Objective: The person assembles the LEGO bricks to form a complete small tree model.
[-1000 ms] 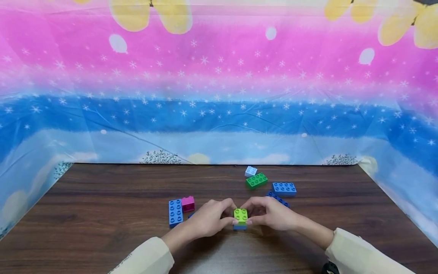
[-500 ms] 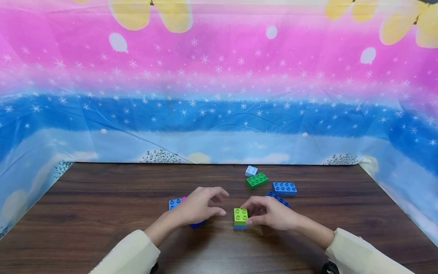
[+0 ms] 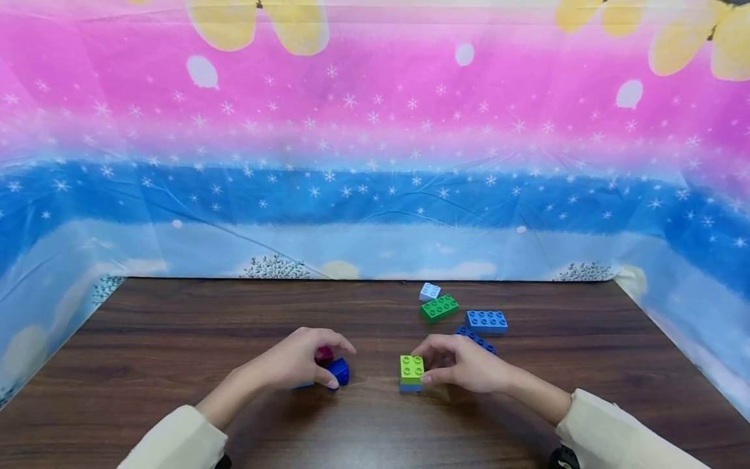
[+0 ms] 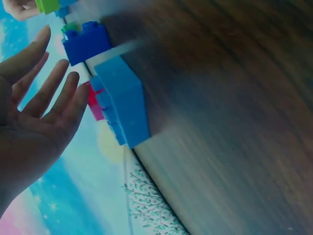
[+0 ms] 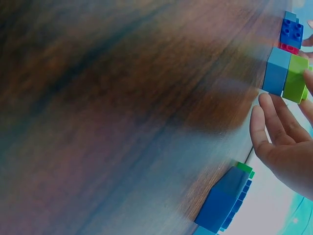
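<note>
Two hands are held over a brown wooden tabletop point(image 3: 146, 365), whose far edge is met by a printed cloth point(image 3: 375, 215). A wide stretch of wood is left on the left side, and a narrower strip between the hands. Along the far edge, right of centre, a white brick point(image 3: 430, 291) and a green brick point(image 3: 439, 308) are placed close together; a mid-blue brick point(image 3: 486, 321) and a navy brick point(image 3: 476, 340) are set nearer the right hand point(image 3: 465, 365), the navy one partly hidden by it.

By that hand, a lime-green brick point(image 3: 411, 368) is pinched at its right side between thumb and index finger, the other fingers being extended. It is stacked on a blue base brick point(image 3: 411, 387), which is rested on the table. The left hand point(image 3: 290, 358) is spread well open, with nothing gripped. A dark blue brick point(image 3: 340, 370) is found beside its thumb; whether it is touched cannot be told. A magenta brick point(image 3: 323, 355) is seen between thumb and fingers, and a sky-blue brick point(image 4: 124, 103) is mostly covered by the hand in the head view.

One second ago the stack was held from both sides; since then the left hand has been drawn away leftward, while the right hand and the stack have been kept in place.
</note>
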The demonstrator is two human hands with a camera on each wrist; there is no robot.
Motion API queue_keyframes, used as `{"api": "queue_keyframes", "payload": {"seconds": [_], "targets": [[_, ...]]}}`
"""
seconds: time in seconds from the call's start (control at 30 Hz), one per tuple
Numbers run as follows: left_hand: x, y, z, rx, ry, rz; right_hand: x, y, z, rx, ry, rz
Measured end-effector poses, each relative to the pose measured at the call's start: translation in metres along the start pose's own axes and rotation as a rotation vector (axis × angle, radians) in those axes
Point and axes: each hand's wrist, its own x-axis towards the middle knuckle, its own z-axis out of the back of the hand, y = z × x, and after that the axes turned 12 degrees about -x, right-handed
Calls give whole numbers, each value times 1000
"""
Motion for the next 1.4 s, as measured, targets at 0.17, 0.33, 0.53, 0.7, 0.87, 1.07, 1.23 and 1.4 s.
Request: {"api": "queue_keyframes", "payload": {"seconds": [0.17, 0.33, 0.53, 0.7, 0.87, 1.07, 1.23, 1.4], "targets": [[-5, 3, 1, -37, 29, 10, 1, 0, 0, 2, 0, 4], [-5, 5, 0, -61, 51, 37, 1, 0, 0, -5, -5, 12], [-4, 8, -2, -59, 56, 51, 1, 1, 0, -3, -7, 11], [-4, 8, -2, -62, 57, 46, 1, 1, 0, 6, -4, 6], [-5, 9, -3, -48, 50, 38, 1, 0, 0, 4, -3, 12], [-4, 9, -4, -17, 48, 28, 2, -2, 0, 3, -12, 4], [-2, 8, -4, -19, 49, 25, 1, -2, 0, 5, -17, 2], [-1, 5, -4, -44, 13, 9, 0, -2, 0, 10, -17, 3]]}}
